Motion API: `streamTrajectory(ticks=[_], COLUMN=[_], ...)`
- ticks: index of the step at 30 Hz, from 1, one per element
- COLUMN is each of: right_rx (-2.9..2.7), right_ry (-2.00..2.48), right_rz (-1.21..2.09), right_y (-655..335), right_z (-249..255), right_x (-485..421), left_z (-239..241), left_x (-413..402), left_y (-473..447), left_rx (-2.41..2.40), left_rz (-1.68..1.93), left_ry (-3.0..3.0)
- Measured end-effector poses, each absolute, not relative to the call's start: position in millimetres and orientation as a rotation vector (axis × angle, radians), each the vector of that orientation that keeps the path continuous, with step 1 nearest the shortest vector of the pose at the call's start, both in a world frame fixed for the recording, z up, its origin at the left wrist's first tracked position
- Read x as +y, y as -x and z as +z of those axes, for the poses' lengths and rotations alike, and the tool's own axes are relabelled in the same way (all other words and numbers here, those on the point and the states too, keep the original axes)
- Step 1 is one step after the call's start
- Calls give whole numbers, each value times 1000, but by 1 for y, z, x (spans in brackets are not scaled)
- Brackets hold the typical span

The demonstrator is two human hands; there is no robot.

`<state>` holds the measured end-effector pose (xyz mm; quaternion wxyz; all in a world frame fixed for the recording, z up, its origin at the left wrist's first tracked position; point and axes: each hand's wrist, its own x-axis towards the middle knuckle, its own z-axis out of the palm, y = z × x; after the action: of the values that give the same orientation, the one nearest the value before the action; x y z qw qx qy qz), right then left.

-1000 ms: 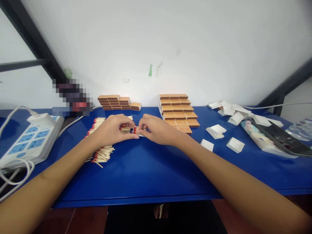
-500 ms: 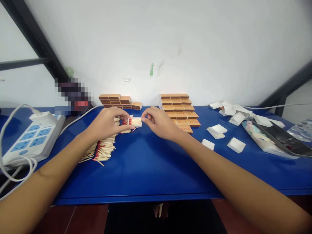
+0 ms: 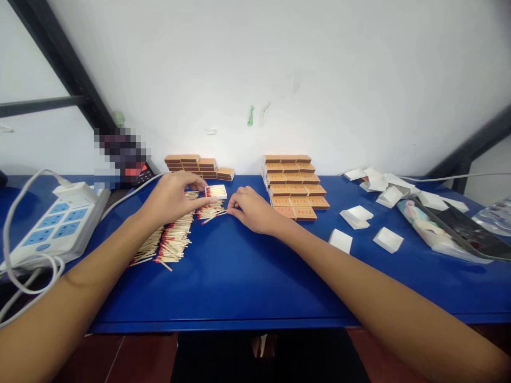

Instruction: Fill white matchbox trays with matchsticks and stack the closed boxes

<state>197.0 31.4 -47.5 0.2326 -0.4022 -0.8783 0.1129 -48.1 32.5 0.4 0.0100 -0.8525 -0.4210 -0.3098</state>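
Observation:
My left hand [image 3: 171,197] grips a white matchbox tray [image 3: 221,194] by its left end, thumb below and fingers above. Matches with red heads lie side by side in this tray. Just below it, a small heap of loose matches [image 3: 209,211] rests on the blue table. At the right edge of that heap, my right hand [image 3: 251,209] is closed in a pinch on the plain end of a match [image 3: 215,217]. Larger rows of loose matches [image 3: 174,239] lie under and in front of my left hand.
Stepped matchbox stacks [image 3: 293,190] stand right of centre, with a smaller stack [image 3: 189,164] at the back left. White empty trays [image 3: 355,215] are scattered on the right beside a black tray-like object [image 3: 451,223]. A power strip [image 3: 56,223] with cables lies left.
The matchbox tray has moved slightly left and up with my left hand. My right hand has left the tray's right end and come down to the loose matches.

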Motion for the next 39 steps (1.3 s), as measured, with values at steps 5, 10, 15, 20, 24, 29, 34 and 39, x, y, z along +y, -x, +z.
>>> streamTrajectory(ticks=[5, 10, 15, 20, 24, 29, 34, 39], right_rx=[-2533, -2543, -2446, -2420, -2392, -2303, -2343, -2344], right_ry=[1162, 1165, 1222, 1222, 1193, 1137, 1083, 1022], right_rz=[256, 175, 76, 68, 83, 150, 231, 285], right_y=[-202, -211, -219, -225, -227, -217, -209, -214], right_z=[-47, -49, -39, -30, -33, -35, -32, -30], right_x=[26, 26, 31, 30, 33, 29, 18, 20], left_z=[1, 0, -3, -4, -4, -9, -15, -15], left_x=[32, 34, 33, 33, 34, 29, 25, 26], left_y=[49, 48, 46, 45, 45, 40, 33, 34], left_rx=[-1310, -1313, -1309, -1330, -1349, -1311, -1239, -1234], left_rz=[-952, -919, -895, -866, -860, -866, -947, -953], left_ry=[2658, 2664, 2697, 2714, 2706, 2761, 2806, 2820])
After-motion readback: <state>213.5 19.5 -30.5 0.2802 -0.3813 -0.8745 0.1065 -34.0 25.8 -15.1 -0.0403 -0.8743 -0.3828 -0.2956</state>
